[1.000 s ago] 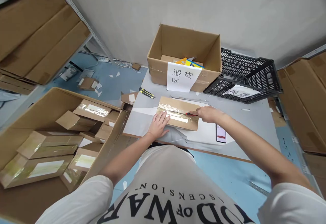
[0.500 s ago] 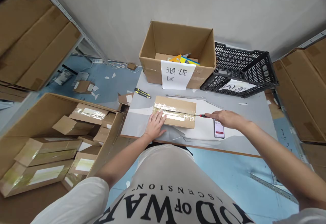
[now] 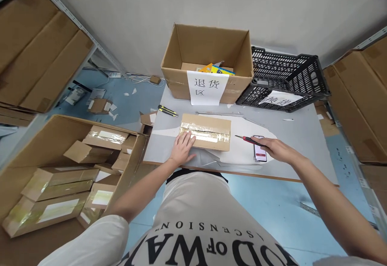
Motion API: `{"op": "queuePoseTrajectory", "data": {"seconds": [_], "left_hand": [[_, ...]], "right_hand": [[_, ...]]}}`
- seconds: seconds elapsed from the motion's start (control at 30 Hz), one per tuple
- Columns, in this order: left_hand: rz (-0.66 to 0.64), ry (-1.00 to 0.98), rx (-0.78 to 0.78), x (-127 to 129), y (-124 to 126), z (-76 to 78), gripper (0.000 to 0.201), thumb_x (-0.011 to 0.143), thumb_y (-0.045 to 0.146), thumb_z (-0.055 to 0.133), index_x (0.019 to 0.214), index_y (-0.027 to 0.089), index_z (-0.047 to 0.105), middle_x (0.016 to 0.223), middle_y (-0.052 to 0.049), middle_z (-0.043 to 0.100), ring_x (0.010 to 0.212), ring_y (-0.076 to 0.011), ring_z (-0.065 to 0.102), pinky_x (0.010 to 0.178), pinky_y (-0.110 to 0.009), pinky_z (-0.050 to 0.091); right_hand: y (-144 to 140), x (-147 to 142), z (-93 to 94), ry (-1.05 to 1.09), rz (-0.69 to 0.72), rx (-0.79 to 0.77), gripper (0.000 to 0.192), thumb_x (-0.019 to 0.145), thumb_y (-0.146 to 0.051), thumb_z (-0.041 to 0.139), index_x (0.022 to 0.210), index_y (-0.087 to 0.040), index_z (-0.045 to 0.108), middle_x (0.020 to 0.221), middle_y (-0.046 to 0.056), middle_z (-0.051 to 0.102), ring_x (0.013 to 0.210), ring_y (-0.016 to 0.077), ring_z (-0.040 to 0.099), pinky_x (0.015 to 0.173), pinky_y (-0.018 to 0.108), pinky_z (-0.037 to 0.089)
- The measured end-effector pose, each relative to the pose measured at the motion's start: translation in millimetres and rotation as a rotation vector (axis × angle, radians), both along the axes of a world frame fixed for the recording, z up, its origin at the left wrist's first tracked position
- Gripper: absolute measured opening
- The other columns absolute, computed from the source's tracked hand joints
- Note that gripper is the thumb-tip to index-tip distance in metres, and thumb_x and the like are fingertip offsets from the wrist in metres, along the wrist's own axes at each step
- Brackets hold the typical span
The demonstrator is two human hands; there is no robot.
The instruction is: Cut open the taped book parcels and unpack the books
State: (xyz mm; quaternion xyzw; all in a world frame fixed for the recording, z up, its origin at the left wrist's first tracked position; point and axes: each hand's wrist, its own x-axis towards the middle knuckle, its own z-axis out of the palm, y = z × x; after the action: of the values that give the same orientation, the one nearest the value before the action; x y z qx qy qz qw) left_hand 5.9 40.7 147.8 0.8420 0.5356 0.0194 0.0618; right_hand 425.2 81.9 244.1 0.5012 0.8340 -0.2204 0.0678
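Observation:
A taped cardboard box lies on the table with a white label and clear tape along its top. My left hand rests on its near left corner, fingers spread over the edge. To the right of the box, my right hand grips a red and black utility knife. The blade points left and is a short way clear of the box's right side. Under the right hand lies a phone with a lit screen, partly covered by the knife and fingers.
A yellow and black box cutter lies at the table's left. Behind stand an open carton with a paper sign and colourful packets, and a black crate. At left, a large carton holds several parcels.
My right hand has drawn the utility knife rightward, off the box's right end. My left hand stays on the box.

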Motion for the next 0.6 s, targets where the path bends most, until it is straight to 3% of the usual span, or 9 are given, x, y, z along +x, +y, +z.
{"op": "queuePoseTrajectory", "data": {"seconds": [0.07, 0.23, 0.33, 0.43, 0.6], "left_hand": [[-0.002, -0.009, 0.005, 0.1, 0.9, 2.6, 0.078, 0.076, 0.055, 0.054, 0.140, 0.017, 0.034, 0.149, -0.015, 0.027, 0.137, -0.0330, 0.020, 0.109, -0.049, 0.015], [0.002, -0.021, 0.015, 1.3, 7.7, 12.1, 0.073, 0.076, 0.058, 0.051, 0.135, 0.017, 0.042, 0.144, -0.016, 0.035, 0.132, -0.0338, 0.029, 0.104, -0.047, 0.022], [0.022, -0.038, 0.017, 2.1, 14.6, 16.0, 0.074, 0.075, 0.060, 0.051, 0.133, 0.015, 0.043, 0.137, -0.017, 0.042, 0.127, -0.0335, 0.035, 0.104, -0.046, 0.024], [0.035, -0.054, 0.027, 3.0, 23.0, 17.9, 0.077, 0.072, 0.062, 0.052, 0.132, 0.015, 0.043, 0.135, -0.018, 0.043, 0.126, -0.0340, 0.035, 0.105, -0.046, 0.021], [0.056, -0.022, 0.044, 5.9, 36.4, 19.5, 0.093, 0.065, 0.071, 0.053, 0.138, 0.016, 0.036, 0.147, -0.019, 0.027, 0.136, -0.0393, 0.017, 0.107, -0.055, 0.011]], "right_hand": [[-12.5, 5.0, -17.1, 0.168, -0.129, -0.072, 0.053, 0.087, -0.021, 0.041, 0.139, -0.031, 0.038, 0.108, 0.005, 0.066, 0.087, 0.0184, 0.064, 0.074, 0.031, 0.051], [-42.9, -15.4, -67.9, 0.623, -0.617, -0.270, 0.064, 0.087, -0.040, 0.046, 0.145, -0.020, 0.026, 0.066, 0.000, 0.061, 0.048, 0.0136, 0.053, 0.049, 0.030, 0.048], [-53.9, -39.8, -88.3, 0.892, -0.787, -0.350, 0.075, 0.081, -0.048, 0.054, 0.145, -0.023, 0.025, 0.084, 0.006, 0.065, 0.048, 0.0118, 0.053, 0.043, 0.027, 0.045], [-58.4, -59.2, -97.5, 1.042, -0.866, -0.373, 0.079, 0.077, -0.053, 0.058, 0.144, -0.025, 0.026, 0.108, 0.012, 0.062, 0.051, 0.0106, 0.054, 0.039, 0.026, 0.043], [-61.8, -72.9, -102.3, 1.105, -0.896, -0.362, 0.078, 0.075, -0.053, 0.059, 0.142, -0.026, 0.029, 0.105, 0.011, 0.062, 0.049, 0.0095, 0.053, 0.037, 0.025, 0.042]]}}
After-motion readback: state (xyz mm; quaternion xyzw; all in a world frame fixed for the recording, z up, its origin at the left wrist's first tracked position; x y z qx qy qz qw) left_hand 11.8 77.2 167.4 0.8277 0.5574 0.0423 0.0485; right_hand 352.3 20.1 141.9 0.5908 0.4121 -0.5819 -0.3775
